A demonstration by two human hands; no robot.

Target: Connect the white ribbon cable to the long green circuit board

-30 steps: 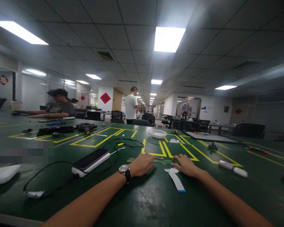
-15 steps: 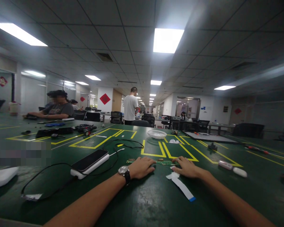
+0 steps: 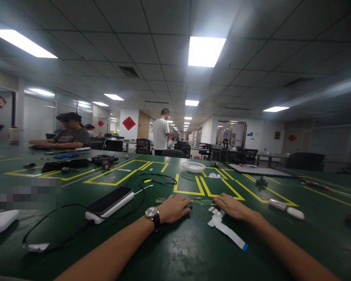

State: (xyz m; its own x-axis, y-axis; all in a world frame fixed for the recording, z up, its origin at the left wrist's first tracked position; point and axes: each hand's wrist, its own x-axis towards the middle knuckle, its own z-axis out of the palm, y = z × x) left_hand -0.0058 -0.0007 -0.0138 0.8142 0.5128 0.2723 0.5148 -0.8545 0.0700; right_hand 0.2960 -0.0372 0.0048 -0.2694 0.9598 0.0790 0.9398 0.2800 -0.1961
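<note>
A narrow green circuit board (image 3: 202, 202) lies across the table in front of me, with a flat white ribbon cable (image 3: 229, 233) near its right end, blue at the tip. My left hand (image 3: 175, 208), wearing a wristwatch, covers the middle of the board, fingers closed over it and thumb nearer to me. At the board's right end, the bent fingers of my right hand (image 3: 229, 205) are closed on it. The ribbon cable's upper part lies just below the right fingertips, apart from them. The undersides of both hands are hidden.
Left of my hands are a phone on a white block (image 3: 109, 205) and a looping black cable (image 3: 67, 207). A white basket (image 3: 193, 167) stands ahead, a white case (image 3: 295, 213) lies right, and a screwdriver (image 3: 316, 185) farther right. A person (image 3: 71, 132) sits at the far left.
The ribbon cable has shifted slightly right and more of its upper part shows. My right fingers have drawn together at the board's end; my left hand has hardly moved.
</note>
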